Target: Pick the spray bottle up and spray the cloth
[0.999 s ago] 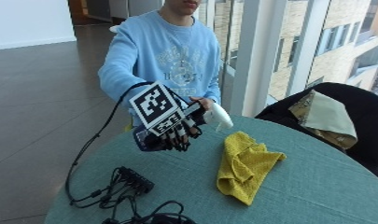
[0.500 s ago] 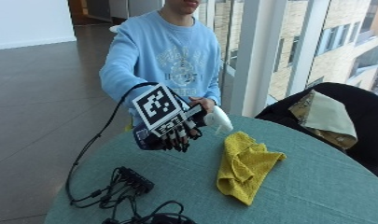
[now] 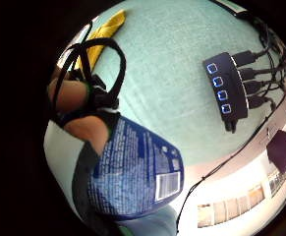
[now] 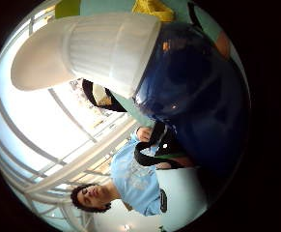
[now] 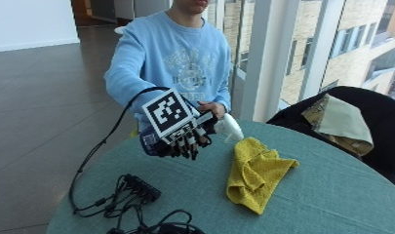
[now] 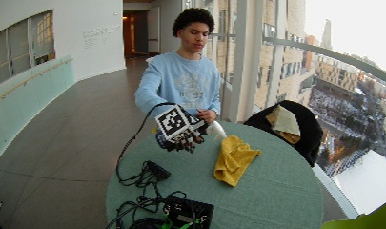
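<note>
The gloved right hand holds the spray bottle up off the table, its fingers curled round the dark blue body — a carrying grasp, with the white nozzle head poking out past the hand toward the cloth. The person's bare hand rests at the bottle's top, probably steadying it or getting ready for the trigger; which, I cannot tell. The bottle is tipped nearly level, nozzle aimed at the cloth, which suits the spraying to come.

The yellow cloth lies crumpled on the table, just beside the bottle's nozzle end and apart from it. On the other side of the bottle from the cloth, a black hub sits on the table.

In the little-finger palm view the bottle's back label fills the space near the palm: white print on blue with a barcode panel — too small to read, no brand made out. The pick-up looks done; spraying seems not yet begun.
</note>
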`<state>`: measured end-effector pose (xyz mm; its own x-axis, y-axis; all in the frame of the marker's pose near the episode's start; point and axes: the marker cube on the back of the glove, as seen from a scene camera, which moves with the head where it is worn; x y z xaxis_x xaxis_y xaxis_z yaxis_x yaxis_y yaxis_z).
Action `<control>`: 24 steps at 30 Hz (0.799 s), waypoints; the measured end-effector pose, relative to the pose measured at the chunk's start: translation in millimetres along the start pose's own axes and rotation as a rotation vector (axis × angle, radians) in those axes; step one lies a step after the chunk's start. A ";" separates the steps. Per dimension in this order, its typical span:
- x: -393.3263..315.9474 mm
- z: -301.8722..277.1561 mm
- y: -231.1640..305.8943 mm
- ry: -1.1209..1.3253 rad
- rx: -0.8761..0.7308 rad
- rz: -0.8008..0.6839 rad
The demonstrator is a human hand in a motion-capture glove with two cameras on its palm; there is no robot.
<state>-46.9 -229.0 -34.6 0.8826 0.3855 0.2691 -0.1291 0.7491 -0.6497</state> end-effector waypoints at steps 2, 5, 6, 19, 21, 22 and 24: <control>-0.5 0.6 -0.6 0.002 -0.004 0.000; -1.9 1.5 -0.8 0.008 -0.009 -0.003; -2.3 2.0 -0.7 0.012 -0.010 -0.004; -7.7 4.6 2.0 0.035 -0.022 -0.013; -7.8 4.4 1.2 0.035 -0.021 -0.013; -8.0 4.4 0.7 0.035 -0.021 -0.013; -8.7 4.8 0.4 0.032 -0.019 -0.015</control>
<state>-56.8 -229.5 -33.7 0.8983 0.3566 0.2565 -0.1073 0.7444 -0.6590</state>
